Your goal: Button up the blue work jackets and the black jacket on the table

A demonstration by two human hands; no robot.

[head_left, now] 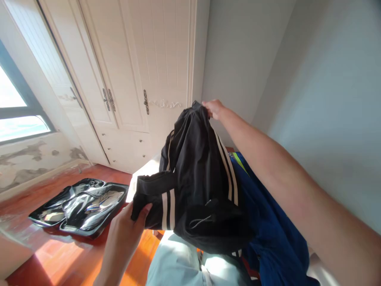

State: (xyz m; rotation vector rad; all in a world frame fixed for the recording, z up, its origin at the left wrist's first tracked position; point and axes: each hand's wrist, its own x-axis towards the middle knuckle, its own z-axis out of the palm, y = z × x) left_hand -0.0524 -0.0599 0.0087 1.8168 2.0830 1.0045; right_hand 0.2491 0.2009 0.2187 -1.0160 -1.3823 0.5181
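Note:
A black jacket (193,159) with pairs of cream stripes hangs bunched up in front of my legs. My left hand (127,222) pinches the end of a striped, sleeve-like part (154,198) at the lower left. Higher up, my right hand (213,108) grips the gathered top edge of the jacket, its fingertips partly hidden behind the cloth. Near the bottom of the jacket shows a dark opening with a black-and-white cord (202,220). Dark blue clothing (268,226) with a yellow-green strip lies to the right, below my right forearm.
An opened black suitcase (80,206) with shiny contents lies on the reddish wooden floor (143,254) at the left. A cream wardrobe (125,71) with metal handles stands behind. Grey wall (321,99) bounds the right side, and a window (18,107) is at far left.

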